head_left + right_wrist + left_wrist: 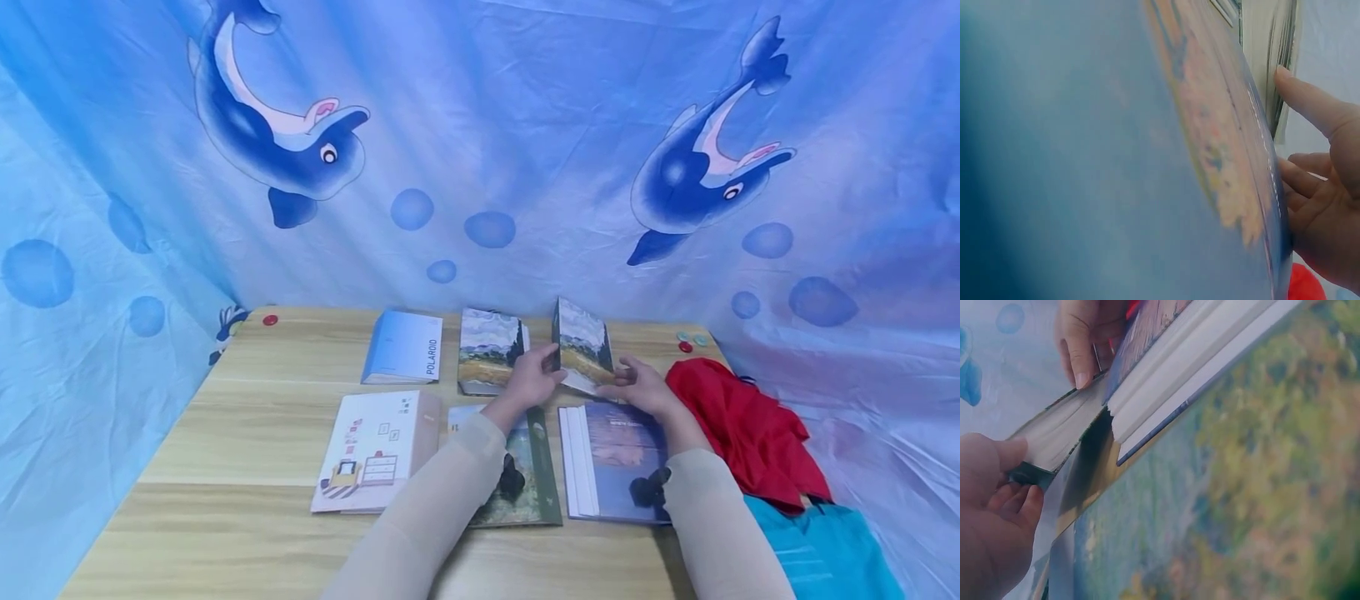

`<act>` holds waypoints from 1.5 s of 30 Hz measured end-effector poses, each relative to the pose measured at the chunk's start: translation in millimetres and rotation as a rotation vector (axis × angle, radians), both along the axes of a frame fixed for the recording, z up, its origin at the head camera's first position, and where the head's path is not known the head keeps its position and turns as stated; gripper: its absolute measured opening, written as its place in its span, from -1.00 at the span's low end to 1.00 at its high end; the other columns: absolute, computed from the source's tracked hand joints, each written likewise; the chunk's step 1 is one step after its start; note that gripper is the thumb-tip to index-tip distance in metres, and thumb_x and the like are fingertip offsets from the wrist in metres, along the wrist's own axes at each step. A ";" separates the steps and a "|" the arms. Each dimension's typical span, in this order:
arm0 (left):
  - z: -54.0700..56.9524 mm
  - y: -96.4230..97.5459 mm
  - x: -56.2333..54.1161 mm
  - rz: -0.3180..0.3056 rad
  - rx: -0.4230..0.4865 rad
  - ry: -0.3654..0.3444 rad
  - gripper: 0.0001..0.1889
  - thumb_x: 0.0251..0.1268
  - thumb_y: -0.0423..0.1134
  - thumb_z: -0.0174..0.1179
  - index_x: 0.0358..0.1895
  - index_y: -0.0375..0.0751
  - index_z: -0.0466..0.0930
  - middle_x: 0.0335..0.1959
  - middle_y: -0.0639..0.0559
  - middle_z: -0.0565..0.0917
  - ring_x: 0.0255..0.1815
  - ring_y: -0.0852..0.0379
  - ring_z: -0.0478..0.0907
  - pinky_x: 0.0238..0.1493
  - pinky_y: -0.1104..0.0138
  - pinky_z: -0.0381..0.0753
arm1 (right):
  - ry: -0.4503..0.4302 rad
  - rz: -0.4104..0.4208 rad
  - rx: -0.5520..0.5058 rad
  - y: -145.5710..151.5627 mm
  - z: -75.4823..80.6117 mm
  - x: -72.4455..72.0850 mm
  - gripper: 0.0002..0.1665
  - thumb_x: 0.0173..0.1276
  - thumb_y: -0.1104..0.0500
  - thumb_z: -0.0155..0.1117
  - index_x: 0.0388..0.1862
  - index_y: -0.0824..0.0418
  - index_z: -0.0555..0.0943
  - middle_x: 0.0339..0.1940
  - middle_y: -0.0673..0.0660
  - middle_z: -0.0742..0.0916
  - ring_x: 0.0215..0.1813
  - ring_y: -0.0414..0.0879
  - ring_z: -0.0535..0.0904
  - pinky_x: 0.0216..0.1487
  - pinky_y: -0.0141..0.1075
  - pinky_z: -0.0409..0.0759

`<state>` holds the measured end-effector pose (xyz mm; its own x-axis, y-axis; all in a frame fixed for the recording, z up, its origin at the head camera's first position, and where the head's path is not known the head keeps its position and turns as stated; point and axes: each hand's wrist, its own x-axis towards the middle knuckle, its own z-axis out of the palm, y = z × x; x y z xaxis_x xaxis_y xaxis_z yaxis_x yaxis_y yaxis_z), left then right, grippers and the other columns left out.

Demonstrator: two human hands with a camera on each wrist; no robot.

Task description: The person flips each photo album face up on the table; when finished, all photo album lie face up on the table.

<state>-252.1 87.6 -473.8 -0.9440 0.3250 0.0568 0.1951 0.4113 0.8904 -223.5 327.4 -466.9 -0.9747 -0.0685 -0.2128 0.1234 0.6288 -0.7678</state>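
In the head view, a book with a wheat-field painting on its cover (587, 337) stands tilted at the back right, dark spine to the left. My left hand (531, 382) pinches it at the lower spine corner; the left wrist view shows thumb and fingers on either side of the dark green spine (1036, 475). My right hand (643, 387) is at the lower right corner, fingers loosely bent and apart. In the right wrist view its thumb (1310, 100) touches the book's page edge (1279, 56). A matching wheat-field book (489, 346) stands just left.
A blue POLAROID book (405, 346) stands further left. In front are a white illustrated book (375, 450), a green painted book (536, 475) partly under my left arm, and a purple-blue book (618, 450). Red cloth (742, 425) and turquoise cloth (817, 542) lie at right.
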 end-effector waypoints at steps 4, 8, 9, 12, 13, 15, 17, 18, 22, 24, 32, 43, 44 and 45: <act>-2.6 1.9 1.9 0.003 0.024 -0.068 -0.35 0.39 -0.25 0.30 0.51 -0.20 0.33 0.34 -0.20 0.54 0.27 -0.08 0.56 0.28 0.21 0.57 | -0.007 -0.013 0.022 2.7 0.2 0.2 0.27 0.24 -0.18 0.50 0.64 0.35 0.00 0.45 0.48 0.41 0.46 0.38 0.32 0.44 0.25 0.31; -5.8 2.7 4.1 -0.042 0.043 -0.125 -0.31 0.39 -0.29 0.29 0.54 -0.21 0.27 0.41 -0.19 0.48 0.35 -0.09 0.50 0.32 0.20 0.54 | -0.032 -0.032 0.045 7.5 0.0 1.8 0.28 0.21 -0.27 0.48 0.63 0.30 0.05 0.46 0.46 0.40 0.45 0.38 0.31 0.42 0.28 0.32; -6.3 2.6 4.4 -0.062 0.051 -0.133 -0.31 0.40 -0.31 0.27 0.55 -0.22 0.25 0.44 -0.18 0.44 0.37 -0.11 0.47 0.34 0.19 0.51 | -0.043 -0.038 0.041 8.9 -0.3 2.3 0.27 0.21 -0.27 0.48 0.63 0.29 0.05 0.47 0.45 0.39 0.45 0.37 0.31 0.42 0.28 0.32; -7.1 2.2 5.6 -0.100 0.063 -0.156 -0.29 0.40 -0.33 0.26 0.57 -0.18 0.21 0.52 -0.15 0.33 0.44 -0.14 0.39 0.39 0.17 0.45 | -0.068 -0.037 0.029 13.2 -1.0 3.8 0.25 0.25 -0.26 0.45 0.63 0.30 0.04 0.48 0.45 0.37 0.46 0.37 0.29 0.42 0.28 0.32; -7.3 2.1 5.6 -0.109 0.061 -0.158 -0.28 0.40 -0.32 0.26 0.57 -0.17 0.20 0.54 -0.14 0.30 0.46 -0.14 0.36 0.41 0.17 0.43 | -0.077 -0.042 0.024 14.2 -1.3 4.1 0.24 0.25 -0.26 0.45 0.64 0.29 0.04 0.49 0.44 0.37 0.47 0.36 0.29 0.43 0.28 0.31; -7.8 2.2 5.1 -0.127 0.049 -0.157 -0.25 0.39 -0.32 0.27 0.59 -0.16 0.17 0.55 -0.13 0.28 0.47 -0.13 0.34 0.43 0.17 0.39 | -0.079 -0.039 0.024 15.8 -1.6 4.5 0.25 0.26 -0.26 0.44 0.64 0.30 0.03 0.50 0.45 0.35 0.48 0.37 0.26 0.44 0.28 0.29; -8.8 2.2 4.8 -0.146 0.033 -0.155 -0.23 0.39 -0.31 0.28 0.60 -0.16 0.13 0.56 -0.11 0.26 0.49 -0.11 0.32 0.44 0.18 0.38 | -0.073 -0.038 0.030 16.4 -1.9 5.0 0.25 0.26 -0.27 0.44 0.64 0.31 0.03 0.51 0.45 0.34 0.49 0.37 0.25 0.44 0.28 0.28; -9.4 2.1 4.4 -0.156 0.026 -0.149 -0.22 0.38 -0.31 0.28 0.60 -0.17 0.11 0.57 -0.10 0.25 0.49 -0.10 0.32 0.45 0.18 0.37 | -0.071 -0.048 0.029 16.3 -2.3 5.0 0.25 0.25 -0.27 0.45 0.64 0.30 0.05 0.51 0.44 0.35 0.49 0.36 0.26 0.45 0.27 0.28; -11.8 1.4 3.3 -0.183 -0.008 -0.125 -0.20 0.38 -0.30 0.28 0.60 -0.21 0.08 0.58 -0.07 0.22 0.49 -0.07 0.31 0.45 0.22 0.35 | -0.054 -0.036 0.042 15.4 -1.8 5.5 0.21 0.30 -0.28 0.39 0.62 0.35 0.06 0.50 0.47 0.34 0.49 0.37 0.26 0.44 0.26 0.30; -12.2 0.4 3.0 -0.184 -0.029 -0.108 -0.20 0.38 -0.28 0.30 0.60 -0.22 0.09 0.57 -0.08 0.24 0.49 -0.07 0.32 0.46 0.22 0.35 | -0.056 -0.038 0.041 14.4 -1.3 6.0 0.19 0.31 -0.28 0.38 0.62 0.34 0.07 0.50 0.46 0.34 0.49 0.37 0.26 0.45 0.26 0.29; -5.1 -9.4 6.4 -0.186 -0.069 -0.102 -0.26 0.44 -0.20 0.26 0.58 -0.25 0.15 0.50 -0.23 0.34 0.47 -0.12 0.35 0.46 0.13 0.35 | -0.055 -0.048 0.071 11.7 2.5 10.0 0.20 0.34 -0.35 0.29 0.64 0.30 0.03 0.54 0.45 0.28 0.52 0.39 0.18 0.46 0.31 0.21; 11.5 -19.5 10.0 -0.211 -0.258 0.064 -0.26 0.48 -0.12 0.20 0.58 -0.33 0.12 0.60 -0.24 0.14 0.59 -0.15 0.11 0.57 0.09 0.13 | 0.114 -0.032 0.114 -5.9 14.6 11.3 0.04 0.42 -0.23 0.28 0.61 0.31 0.13 0.53 0.46 0.31 0.53 0.41 0.18 0.43 0.34 0.25; 14.2 -21.8 10.9 -0.209 -0.263 0.072 -0.26 0.48 -0.12 0.20 0.57 -0.33 0.12 0.59 -0.24 0.16 0.58 -0.16 0.12 0.57 0.08 0.13 | 0.125 -0.035 0.113 -7.9 16.6 12.7 0.03 0.42 -0.23 0.28 0.61 0.31 0.14 0.53 0.45 0.32 0.53 0.41 0.18 0.43 0.34 0.25; 16.8 -24.2 11.8 -0.206 -0.275 0.082 -0.26 0.48 -0.11 0.20 0.58 -0.31 0.13 0.59 -0.24 0.16 0.58 -0.16 0.12 0.57 0.07 0.13 | 0.138 -0.030 0.118 -10.5 18.6 14.5 0.03 0.43 -0.23 0.27 0.61 0.32 0.13 0.53 0.45 0.32 0.52 0.41 0.18 0.43 0.34 0.24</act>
<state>-240.3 63.5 -457.0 -0.8531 0.5216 0.0130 0.3648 0.5785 0.7296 -209.1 316.9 -448.3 -0.9964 -0.0218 -0.0818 0.0418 0.7133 -0.6996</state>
